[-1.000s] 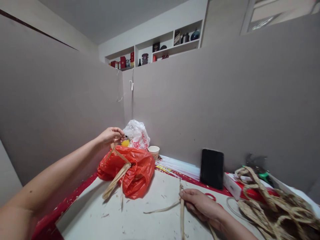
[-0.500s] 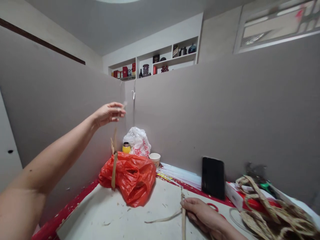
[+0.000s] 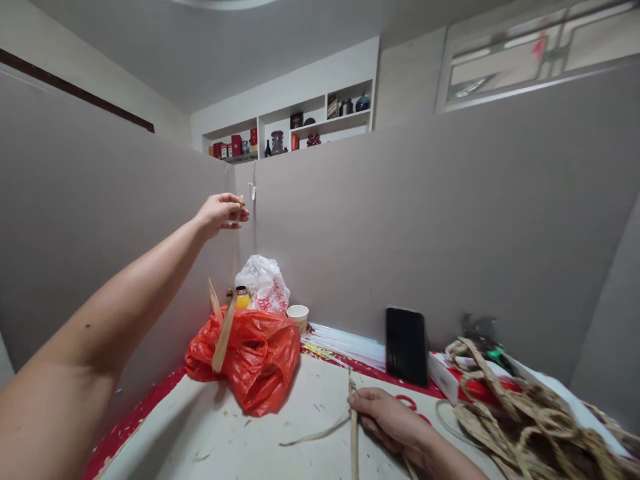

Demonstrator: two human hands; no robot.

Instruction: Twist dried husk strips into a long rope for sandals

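Note:
Raised at arm's length on the left, my left hand (image 3: pixel 223 212) pinches the end of a tan strip of dried plant fibre between thumb and fingers. Below that hand, a flat tan strip (image 3: pixel 225 333) hangs in front of the red plastic bag (image 3: pixel 270 360); whether it joins the pinched end is hard to see. Low over the table, my right hand (image 3: pixel 390 417) is closed on the short twisted or braided end of some fibre strips (image 3: pixel 353 390). From its fingertips one strip drops toward me and a thinner one trails left. Red-handled scissors (image 3: pixel 407 401) lie partly hidden behind this hand.
A pile of braided fibre rope (image 3: pixel 540 420) lies at the right. A black phone (image 3: pixel 406 347) leans upright by the grey partition (image 3: pixel 450 220). Behind the red bag stand a paper cup (image 3: pixel 298 319), a yellow jar (image 3: pixel 243 297) and a white plastic bag (image 3: pixel 263 280). Scraps dot the white board (image 3: pixel 260 447).
My view has turned slightly right. My left hand stays raised, and the strip hanging below it has swung and tilted. The right hand keeps its grip on the braided end.

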